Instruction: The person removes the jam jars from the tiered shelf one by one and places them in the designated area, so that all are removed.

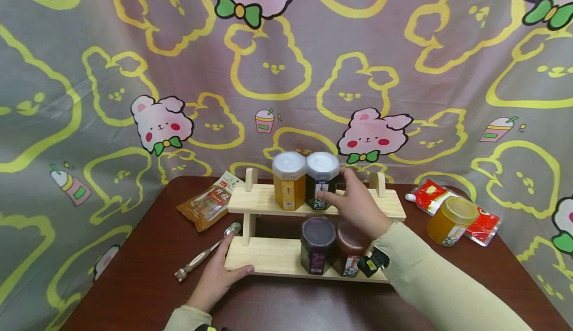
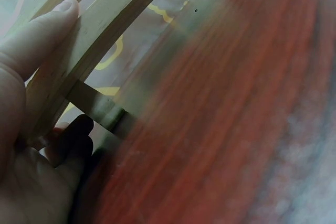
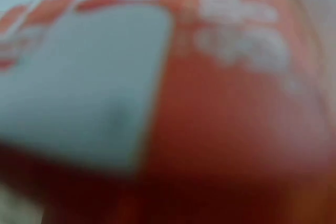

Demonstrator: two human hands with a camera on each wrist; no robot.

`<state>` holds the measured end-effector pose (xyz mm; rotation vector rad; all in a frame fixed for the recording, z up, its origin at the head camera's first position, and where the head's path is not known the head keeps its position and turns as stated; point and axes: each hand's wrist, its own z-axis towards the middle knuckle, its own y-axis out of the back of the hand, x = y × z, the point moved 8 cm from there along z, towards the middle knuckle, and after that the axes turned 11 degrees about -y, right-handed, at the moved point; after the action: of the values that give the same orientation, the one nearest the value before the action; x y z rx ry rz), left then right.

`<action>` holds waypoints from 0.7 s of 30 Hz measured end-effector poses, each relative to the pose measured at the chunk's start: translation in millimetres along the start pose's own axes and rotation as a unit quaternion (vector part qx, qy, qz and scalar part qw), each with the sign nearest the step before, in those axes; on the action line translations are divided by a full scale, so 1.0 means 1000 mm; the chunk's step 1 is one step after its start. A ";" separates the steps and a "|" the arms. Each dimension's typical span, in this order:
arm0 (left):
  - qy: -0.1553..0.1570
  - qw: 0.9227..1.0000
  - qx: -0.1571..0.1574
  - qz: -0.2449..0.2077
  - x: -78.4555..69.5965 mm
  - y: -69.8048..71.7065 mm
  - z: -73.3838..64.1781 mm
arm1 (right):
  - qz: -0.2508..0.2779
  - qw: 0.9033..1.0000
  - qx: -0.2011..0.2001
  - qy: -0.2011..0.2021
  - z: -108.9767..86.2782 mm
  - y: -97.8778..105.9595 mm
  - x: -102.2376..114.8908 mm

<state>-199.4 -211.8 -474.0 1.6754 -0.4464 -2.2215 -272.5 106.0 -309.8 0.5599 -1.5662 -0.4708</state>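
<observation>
Gripping a jar [image 1: 322, 177] (white-lidded) is the right hand [image 1: 360, 205].

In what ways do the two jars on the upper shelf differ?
The yellow jar shows amber colour; the dark jar looks almost black. The right hand grips the dark jar, while no hand touches the yellow jar. Both are upright, side by side, with whitish lids.

At lower centre, the pale wooden rack's lower board [image 1: 274, 255] leaves passage between the left hand [image 1: 218, 276] and a dark, purple-labelled hexagonal jar [image 1: 318, 246]. A light-green sleeve [image 1: 431, 266] blocks approach from lower right.
</observation>
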 end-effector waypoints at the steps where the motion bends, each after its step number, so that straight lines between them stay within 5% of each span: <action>1: 0.000 1.000 0.001 0.000 0.000 0.000 0.000 | 0.002 1.000 -0.001 0.001 -0.001 0.001 0.000; 12: 0.001 1.000 0.007 -0.003 0.002 -0.002 0.001 | 0.032 0.999 0.001 -0.013 -0.005 0.010 -0.005; 21: -0.004 1.000 0.004 0.002 0.000 0.000 0.000 | 0.040 0.999 0.001 -0.007 0.000 0.007 0.013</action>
<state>-199.6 -212.1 -473.7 1.6689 -0.4598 -2.2273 -273.9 103.9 -295.5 0.4945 -1.5960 -0.4148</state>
